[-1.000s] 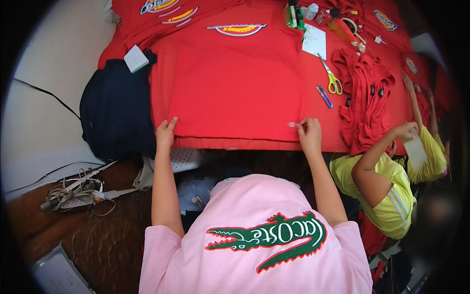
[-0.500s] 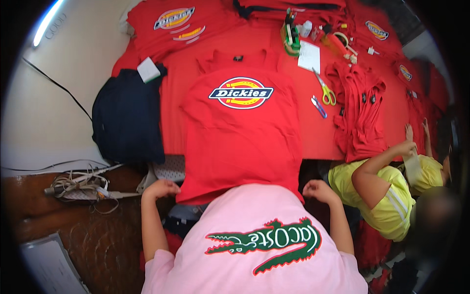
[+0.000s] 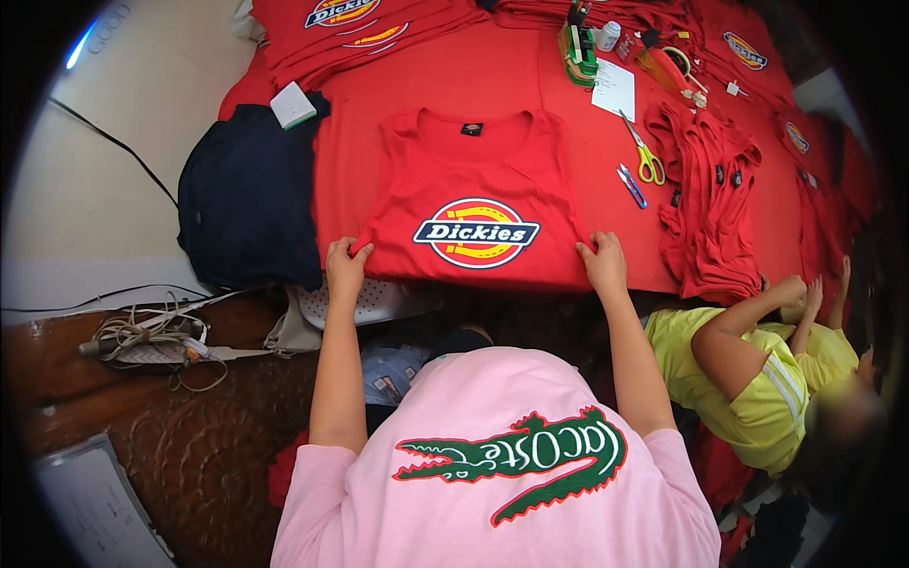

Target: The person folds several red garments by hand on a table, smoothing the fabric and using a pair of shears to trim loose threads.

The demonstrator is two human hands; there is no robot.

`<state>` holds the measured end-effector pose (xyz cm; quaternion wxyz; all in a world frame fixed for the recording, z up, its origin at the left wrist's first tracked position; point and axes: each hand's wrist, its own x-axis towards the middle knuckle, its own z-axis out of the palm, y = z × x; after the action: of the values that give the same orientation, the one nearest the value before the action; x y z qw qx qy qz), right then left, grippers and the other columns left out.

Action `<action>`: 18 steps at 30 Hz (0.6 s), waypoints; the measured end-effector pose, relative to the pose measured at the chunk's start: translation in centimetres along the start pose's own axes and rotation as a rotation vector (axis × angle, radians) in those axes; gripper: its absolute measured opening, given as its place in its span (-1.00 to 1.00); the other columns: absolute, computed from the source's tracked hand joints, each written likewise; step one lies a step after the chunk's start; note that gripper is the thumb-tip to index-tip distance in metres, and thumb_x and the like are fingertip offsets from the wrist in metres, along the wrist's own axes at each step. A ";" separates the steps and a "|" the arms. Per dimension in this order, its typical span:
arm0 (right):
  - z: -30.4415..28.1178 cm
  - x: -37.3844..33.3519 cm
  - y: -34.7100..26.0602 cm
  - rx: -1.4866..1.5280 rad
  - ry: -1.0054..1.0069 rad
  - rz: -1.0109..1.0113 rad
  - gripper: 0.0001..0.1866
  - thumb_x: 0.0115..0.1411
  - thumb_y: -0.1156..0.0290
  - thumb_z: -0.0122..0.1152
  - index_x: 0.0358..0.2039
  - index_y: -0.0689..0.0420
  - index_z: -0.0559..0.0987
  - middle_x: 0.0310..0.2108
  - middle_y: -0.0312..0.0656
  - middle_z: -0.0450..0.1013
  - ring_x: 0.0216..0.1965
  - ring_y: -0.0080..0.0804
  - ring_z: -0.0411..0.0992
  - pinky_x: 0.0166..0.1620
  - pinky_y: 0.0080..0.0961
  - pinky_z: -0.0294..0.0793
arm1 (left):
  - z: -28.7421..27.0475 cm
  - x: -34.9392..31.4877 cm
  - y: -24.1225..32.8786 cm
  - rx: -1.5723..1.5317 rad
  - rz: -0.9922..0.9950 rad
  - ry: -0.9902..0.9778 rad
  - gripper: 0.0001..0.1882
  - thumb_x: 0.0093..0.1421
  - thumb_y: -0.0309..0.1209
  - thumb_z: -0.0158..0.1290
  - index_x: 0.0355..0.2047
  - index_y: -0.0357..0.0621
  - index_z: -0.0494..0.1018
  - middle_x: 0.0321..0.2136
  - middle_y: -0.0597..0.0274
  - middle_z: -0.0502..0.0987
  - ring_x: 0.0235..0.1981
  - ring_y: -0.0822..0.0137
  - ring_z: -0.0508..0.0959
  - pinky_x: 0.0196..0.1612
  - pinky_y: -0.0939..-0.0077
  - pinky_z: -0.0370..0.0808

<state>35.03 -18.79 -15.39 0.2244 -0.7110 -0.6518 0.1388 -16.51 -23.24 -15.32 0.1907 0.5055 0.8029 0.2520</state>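
A red sleeveless top lies front up on the red-covered table, neckline away from me. Its chest bears a printed oval-and-bar emblem. My left hand pinches its near left corner, fingers closed on the cloth. Opposite, my right hand grips the near right corner the same way. Between my hands the near edge runs almost straight along the table's front edge, just below the emblem. Whether the lower part of the top is tucked under cannot be made out.
Left stands a dark navy cloth pile with a white notepad. To the right are yellow-handled scissors, blue thread snips, bunched red garments and a green tape dispenser. A person in yellow works at the right.
Both hands have moved forward from my lap to the table edge. The top's near edge has moved up with them, and less of its body shows below the emblem.
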 end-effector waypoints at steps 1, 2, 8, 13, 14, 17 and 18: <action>0.3 -0.1 0.5 -0.020 0.035 -0.040 -0.61 0.22 0.19 0.48 -0.15 0.23 0.60 -0.36 -0.06 0.50 -0.31 -0.14 0.51 -0.17 -0.22 0.51 | 0.0 0.2 0.3 -0.042 -0.011 -0.032 -0.61 0.27 -0.28 0.33 -0.04 -0.31 0.54 -0.16 0.03 0.65 -0.14 0.23 0.63 0.00 0.38 0.53; 0.1 0.1 0.5 0.080 -0.021 0.042 -0.63 0.24 0.21 0.46 -0.15 0.24 0.59 -0.40 -0.07 0.49 -0.35 -0.16 0.50 -0.21 -0.24 0.50 | -0.3 0.4 -0.8 -0.224 -0.063 -0.039 -0.65 0.28 -0.30 0.32 -0.06 -0.28 0.54 -0.18 0.05 0.65 -0.15 0.24 0.63 -0.02 0.37 0.54; 0.1 0.8 2.8 0.571 -0.032 0.260 -0.76 0.34 0.33 0.39 -0.16 0.22 0.58 -0.54 -0.27 0.43 -0.49 -0.49 0.37 -0.36 -0.47 0.41 | -0.2 1.4 -0.6 -0.905 -0.235 -0.065 -0.73 0.36 -0.36 0.25 -0.05 -0.27 0.51 -0.22 0.17 0.68 -0.19 0.41 0.63 -0.07 0.49 0.53; -1.2 -0.2 1.4 0.729 -0.197 0.435 -0.79 0.31 0.46 0.41 -0.11 0.17 0.57 -0.51 -0.41 0.41 -0.46 -0.69 0.35 -0.31 -0.64 0.42 | -1.5 1.4 -3.3 -0.637 -0.282 -0.167 -0.66 0.38 -0.45 0.21 0.10 -0.30 0.46 -0.17 0.17 0.67 -0.14 0.42 0.64 -0.03 0.53 0.53; -1.4 -1.1 1.5 0.738 -0.186 0.417 -0.77 0.28 0.50 0.42 -0.10 0.18 0.57 -0.50 -0.41 0.42 -0.45 -0.69 0.37 -0.30 -0.64 0.43 | -1.3 1.1 -3.3 -0.636 -0.254 -0.190 -0.65 0.38 -0.48 0.20 0.13 -0.30 0.45 -0.16 0.16 0.67 -0.12 0.40 0.64 -0.01 0.52 0.53; -1.8 -3.4 2.8 0.708 -0.216 0.357 -0.69 0.19 0.61 0.43 -0.06 0.20 0.57 -0.45 -0.42 0.43 -0.40 -0.67 0.41 -0.26 -0.64 0.46 | -1.2 -0.9 -2.2 -0.666 -0.168 -0.219 -0.60 0.37 -0.54 0.16 0.19 -0.34 0.41 -0.15 0.12 0.67 -0.08 0.35 0.65 0.04 0.50 0.53; -1.1 -4.5 3.9 0.651 -0.257 0.345 -0.66 0.17 0.65 0.43 -0.05 0.21 0.56 -0.42 -0.42 0.43 -0.38 -0.66 0.42 -0.25 -0.63 0.47 | -1.2 -1.5 -2.5 -0.699 -0.135 -0.220 -0.59 0.37 -0.56 0.15 0.20 -0.35 0.39 -0.14 0.11 0.67 -0.06 0.34 0.65 0.05 0.49 0.53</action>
<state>38.40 -23.61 -16.82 0.3283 -0.6785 -0.4675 0.4619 -18.35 -25.73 -15.71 0.4533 0.3798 0.6745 0.4419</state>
